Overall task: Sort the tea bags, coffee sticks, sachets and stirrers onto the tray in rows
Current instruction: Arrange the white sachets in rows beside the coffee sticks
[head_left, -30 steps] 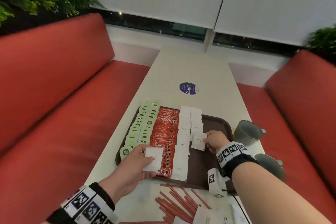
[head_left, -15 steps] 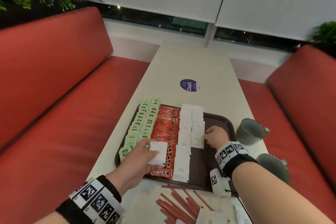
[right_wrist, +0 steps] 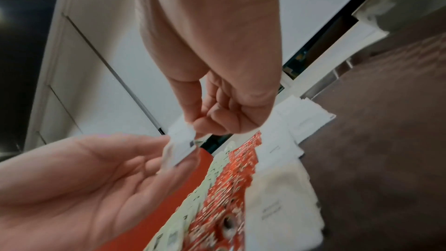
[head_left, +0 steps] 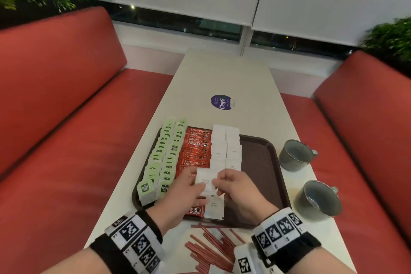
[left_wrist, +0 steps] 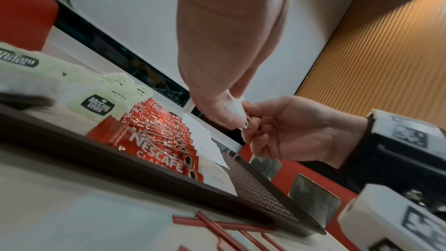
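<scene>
A brown tray holds two rows of green tea bags, a row of red coffee sticks and two rows of white sugar sachets. Above the tray's near end my left hand holds a white sachet, thumb on top. My right hand pinches that sachet's right edge. The right wrist view shows the sachet between both hands' fingertips, and the left wrist view shows the same pinch on the sachet. Red stirrers lie loose on the table in front of the tray.
Two grey mugs stand right of the tray near the table edge. A purple sticker lies on the table beyond the tray. Red bench seats flank the table. The tray's right third shows bare brown surface.
My right hand left the second sachet row and came back left to my left hand, where it now pinches the held sachet. My left hand shifted slightly right.
</scene>
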